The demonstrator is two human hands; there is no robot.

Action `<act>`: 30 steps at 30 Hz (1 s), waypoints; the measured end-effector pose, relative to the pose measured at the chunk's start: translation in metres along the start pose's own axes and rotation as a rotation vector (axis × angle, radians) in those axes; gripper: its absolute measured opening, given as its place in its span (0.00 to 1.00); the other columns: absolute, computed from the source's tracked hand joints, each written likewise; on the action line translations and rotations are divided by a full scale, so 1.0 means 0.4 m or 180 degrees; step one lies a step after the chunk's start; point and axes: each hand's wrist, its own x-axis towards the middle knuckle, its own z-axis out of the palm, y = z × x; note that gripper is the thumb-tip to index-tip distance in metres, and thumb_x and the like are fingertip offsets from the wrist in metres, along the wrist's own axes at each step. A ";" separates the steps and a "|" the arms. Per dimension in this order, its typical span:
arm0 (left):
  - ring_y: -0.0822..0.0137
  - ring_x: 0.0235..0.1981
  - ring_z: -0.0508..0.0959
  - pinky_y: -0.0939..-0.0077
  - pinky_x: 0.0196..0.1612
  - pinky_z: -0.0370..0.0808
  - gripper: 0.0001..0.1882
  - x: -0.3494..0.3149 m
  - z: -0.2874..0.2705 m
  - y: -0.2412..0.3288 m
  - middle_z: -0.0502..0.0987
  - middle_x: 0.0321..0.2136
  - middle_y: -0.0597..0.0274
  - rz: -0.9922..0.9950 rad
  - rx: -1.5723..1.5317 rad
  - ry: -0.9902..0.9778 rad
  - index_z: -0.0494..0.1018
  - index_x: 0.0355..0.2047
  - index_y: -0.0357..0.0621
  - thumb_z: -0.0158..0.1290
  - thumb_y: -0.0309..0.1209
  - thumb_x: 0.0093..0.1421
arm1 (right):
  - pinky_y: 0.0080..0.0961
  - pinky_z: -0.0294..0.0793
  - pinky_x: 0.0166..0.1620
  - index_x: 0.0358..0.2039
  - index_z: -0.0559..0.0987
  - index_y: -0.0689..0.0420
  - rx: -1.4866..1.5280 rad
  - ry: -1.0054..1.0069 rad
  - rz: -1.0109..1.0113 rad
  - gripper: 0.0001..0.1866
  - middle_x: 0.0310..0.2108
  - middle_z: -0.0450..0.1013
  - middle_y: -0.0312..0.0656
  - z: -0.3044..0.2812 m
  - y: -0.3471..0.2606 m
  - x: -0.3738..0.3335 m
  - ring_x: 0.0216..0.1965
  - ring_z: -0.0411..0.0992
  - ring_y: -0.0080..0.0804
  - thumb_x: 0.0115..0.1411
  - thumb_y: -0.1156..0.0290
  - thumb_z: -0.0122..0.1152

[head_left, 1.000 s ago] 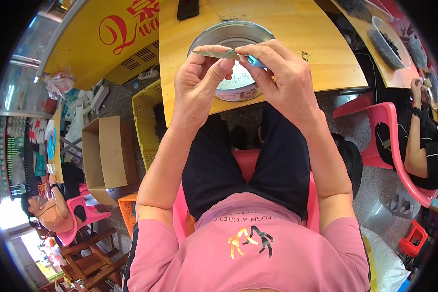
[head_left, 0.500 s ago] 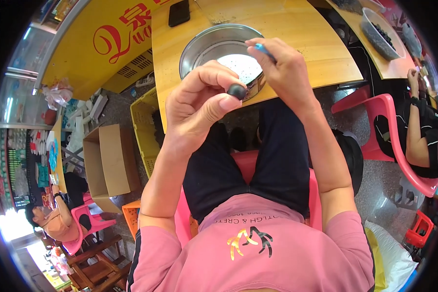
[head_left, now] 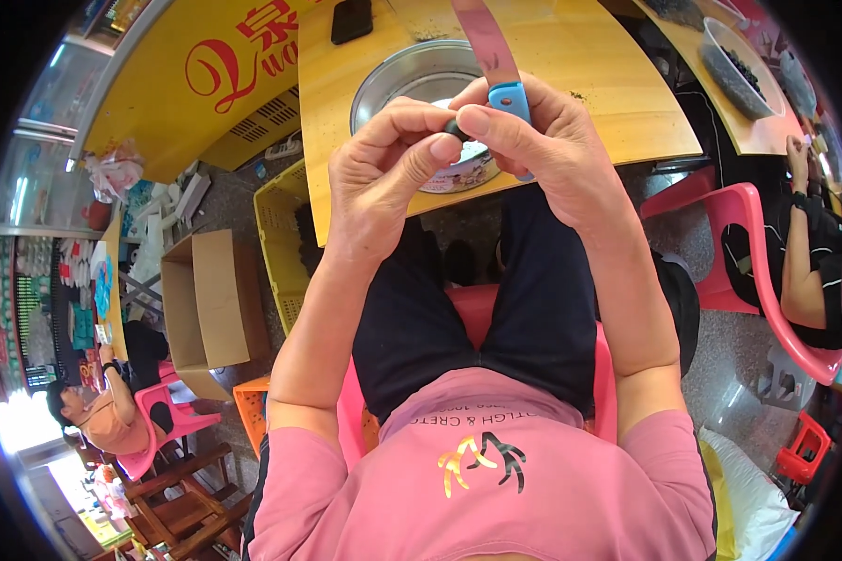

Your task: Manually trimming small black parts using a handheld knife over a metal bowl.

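Between the thumb and fingers of my left hand [head_left: 384,173] is a small, dark, round ball [head_left: 455,130], mostly covered by fingertips. My right hand [head_left: 557,154] grips a small knife by its blue handle [head_left: 509,97]. The knife blade [head_left: 486,39] points away from me over the table. My right thumb tip meets the ball beside my left fingers. Both hands are held above the near side of a round metal basin [head_left: 372,93]. A white patch shows inside the basin, partly hidden by my hands.
The basin stands on a wooden table [head_left: 617,112] with a black phone [head_left: 351,21]. Yellow crate [head_left: 269,220] and cardboard box [head_left: 225,299] stand left. At right, a co-worker sits on a pink chair [head_left: 748,234] by a clear bowl of dark balls [head_left: 741,70]. Another person sits far left.
My right hand has turned and come left to my left hand, bringing the knife blade into view. Its thumb now touches the ball. My left hand has risen slightly, away from me.
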 end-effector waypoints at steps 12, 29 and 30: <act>0.79 0.36 0.74 0.85 0.41 0.71 0.09 -0.103 -0.199 0.079 0.76 0.35 0.68 -0.0207 0.1309 0.0862 0.75 0.39 0.38 0.58 0.23 0.58 | 0.11 0.54 0.23 0.38 0.80 0.60 -0.0579 0.0480 -0.0005 0.13 0.26 0.72 0.29 -0.043 0.050 0.022 0.20 0.58 0.09 0.63 0.63 0.60; 0.61 0.35 0.77 0.71 0.39 0.72 0.04 0.142 -0.174 0.044 0.77 0.31 0.56 0.0304 0.4386 -0.1922 0.74 0.33 0.35 0.51 0.22 0.58 | 0.22 0.69 0.40 0.34 0.79 0.64 -0.2060 0.0344 0.0422 0.18 0.27 0.76 0.38 -0.119 0.106 0.048 0.33 0.70 0.21 0.63 0.58 0.58; 0.57 0.36 0.78 0.67 0.39 0.73 0.04 0.162 -0.184 0.009 0.78 0.32 0.55 0.0258 0.5239 -0.2445 0.74 0.32 0.37 0.51 0.21 0.56 | 0.22 0.69 0.40 0.34 0.79 0.64 -0.2064 0.0360 0.0416 0.18 0.27 0.76 0.38 -0.117 0.103 0.048 0.33 0.70 0.21 0.63 0.58 0.58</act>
